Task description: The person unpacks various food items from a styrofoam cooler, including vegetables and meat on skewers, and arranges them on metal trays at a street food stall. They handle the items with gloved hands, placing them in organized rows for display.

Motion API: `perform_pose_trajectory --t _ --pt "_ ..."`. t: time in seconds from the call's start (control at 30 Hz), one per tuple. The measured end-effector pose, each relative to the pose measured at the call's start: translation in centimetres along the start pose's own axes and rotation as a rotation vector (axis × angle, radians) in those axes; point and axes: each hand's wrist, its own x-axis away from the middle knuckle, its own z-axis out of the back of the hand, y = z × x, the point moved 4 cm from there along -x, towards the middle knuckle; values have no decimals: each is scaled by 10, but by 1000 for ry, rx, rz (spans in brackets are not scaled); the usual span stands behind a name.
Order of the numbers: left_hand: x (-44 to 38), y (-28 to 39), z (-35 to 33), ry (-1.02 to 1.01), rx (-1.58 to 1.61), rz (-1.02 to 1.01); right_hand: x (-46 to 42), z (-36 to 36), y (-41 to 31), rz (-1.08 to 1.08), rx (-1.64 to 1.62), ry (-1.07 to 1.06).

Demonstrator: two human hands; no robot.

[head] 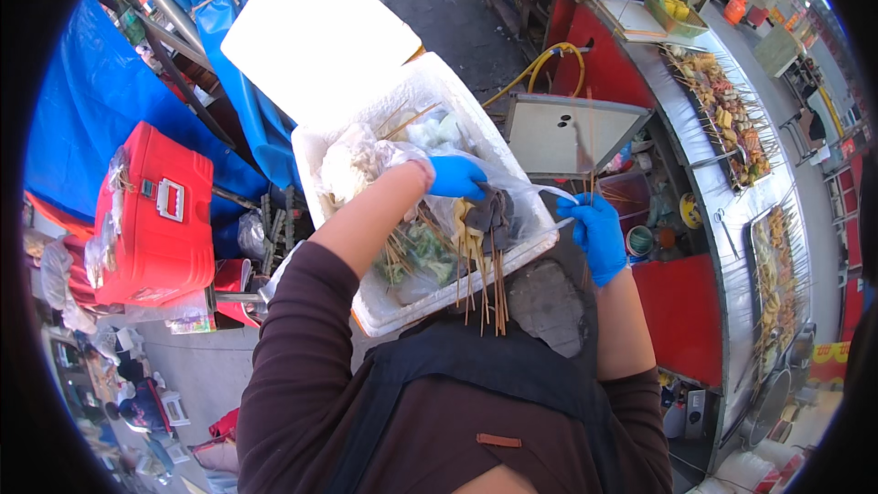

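A white foam box stands before me, holding bagged skewered food. My left hand, in a blue glove, reaches into it over a clear plastic bag. Its fingers are beside dark grey folded food on skewers; their grip is hidden. Yellowish skewered food lies next to these, with bare stick ends over the box's near edge. My right hand, also gloved, is outside the box's right corner. It grips the bag's stretched handles and upright thin wooden skewers. Green vegetable skewers lie lower in the box.
At right runs a metal counter with trays of skewers. An open cabinet door and a yellow hose are beyond the box. A red cooler box and blue tarpaulin stand left. The foam lid lies behind.
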Motion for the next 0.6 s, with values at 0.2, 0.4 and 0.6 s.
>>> perform_pose_trajectory --t 0.2,0.4,0.6 --pt "67 31 16 186 1284 86 38 6 -36 142 -24 136" --pt "86 49 19 474 1589 13 98 -30 -44 -59 137 -229" --pt "102 57 35 549 1617 17 100 -34 -33 -85 208 -267"
